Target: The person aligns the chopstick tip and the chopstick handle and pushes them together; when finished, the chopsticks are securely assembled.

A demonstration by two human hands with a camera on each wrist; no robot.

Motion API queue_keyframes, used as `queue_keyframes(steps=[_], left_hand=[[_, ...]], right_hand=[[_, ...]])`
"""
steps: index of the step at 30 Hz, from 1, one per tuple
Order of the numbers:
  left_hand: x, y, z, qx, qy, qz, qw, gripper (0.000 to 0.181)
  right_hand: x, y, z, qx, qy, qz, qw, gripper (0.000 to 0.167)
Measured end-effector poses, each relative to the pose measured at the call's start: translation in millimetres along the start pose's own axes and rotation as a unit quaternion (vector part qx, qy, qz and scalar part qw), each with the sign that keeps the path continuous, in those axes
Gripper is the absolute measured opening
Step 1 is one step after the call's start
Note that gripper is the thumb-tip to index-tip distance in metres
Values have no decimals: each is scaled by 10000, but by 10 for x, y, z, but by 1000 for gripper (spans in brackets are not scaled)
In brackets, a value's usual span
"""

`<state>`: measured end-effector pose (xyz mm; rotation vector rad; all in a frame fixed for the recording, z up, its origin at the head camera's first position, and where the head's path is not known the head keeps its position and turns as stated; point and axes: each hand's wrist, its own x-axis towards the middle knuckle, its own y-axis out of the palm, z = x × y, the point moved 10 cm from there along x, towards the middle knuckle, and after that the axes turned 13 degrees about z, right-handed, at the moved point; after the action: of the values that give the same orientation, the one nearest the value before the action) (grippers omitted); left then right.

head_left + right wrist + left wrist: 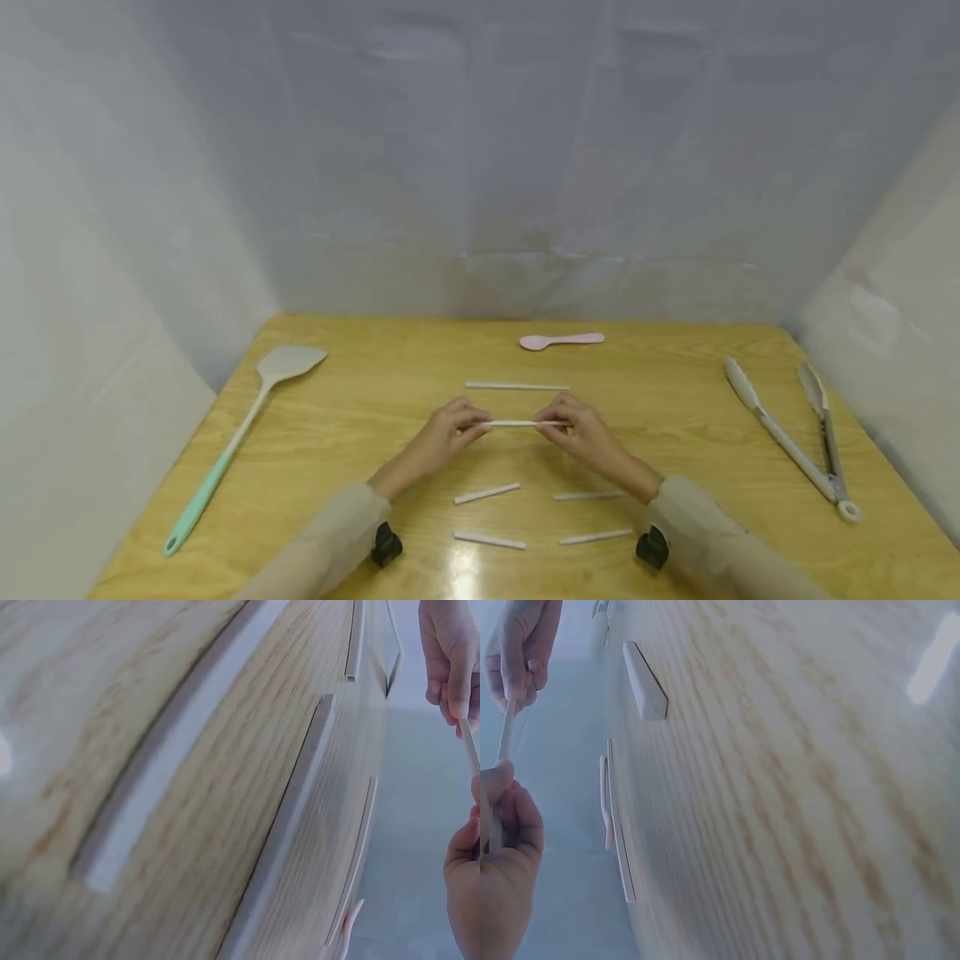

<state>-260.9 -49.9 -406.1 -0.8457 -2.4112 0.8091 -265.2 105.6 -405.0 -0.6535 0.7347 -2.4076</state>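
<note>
A thin white stick [513, 423] is held level above the middle of the table, one end in each hand. My left hand [450, 429] pinches its left end between thumb and fingers. At the other end, my right hand [581, 427] pinches it the same way. The left wrist view also has the stick [508, 735] stretched between both hands, its ends covered by fingers. Just beyond the hands, a long white stick [517, 386] lies on the table. Closer to the body lie several shorter white pieces, among them one at the left [487, 493] and one at the right [595, 537].
A spatula [198, 500] with a green handle lies on the left of the wooden table [360, 358]. Metal tongs [795, 450] lie spread at the right. Near the back edge is a pink spoon [562, 340]. Pale sheeting [525, 167] stands behind and at both sides.
</note>
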Motion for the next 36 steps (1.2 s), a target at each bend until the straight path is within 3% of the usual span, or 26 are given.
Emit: queue_keyframes(steps=[6, 15, 20, 24, 26, 36], left_hand=[[35, 10, 7, 166, 114, 6, 9998, 17], [67, 45, 92, 118, -302, 200, 9993, 20], [47, 30, 126, 74, -481, 251, 9985, 21], [33, -8, 159, 112, -553, 205, 9982, 23], [28, -31, 162, 163, -534, 161, 9983, 24], [25, -83, 281, 269, -714, 150, 9970, 22]], right_hand=[[12, -24, 0, -240, -111, -30, 9996, 7], [-12, -25, -33, -359, -268, 172, 9988, 21], [-4, -80, 55, -450, -133, 71, 9989, 18], [-5, -181, -21, -512, 44, -194, 9985, 10], [-13, -205, -166, -558, 98, -306, 9979, 8], [-33, -256, -338, -629, 382, -233, 9970, 8]])
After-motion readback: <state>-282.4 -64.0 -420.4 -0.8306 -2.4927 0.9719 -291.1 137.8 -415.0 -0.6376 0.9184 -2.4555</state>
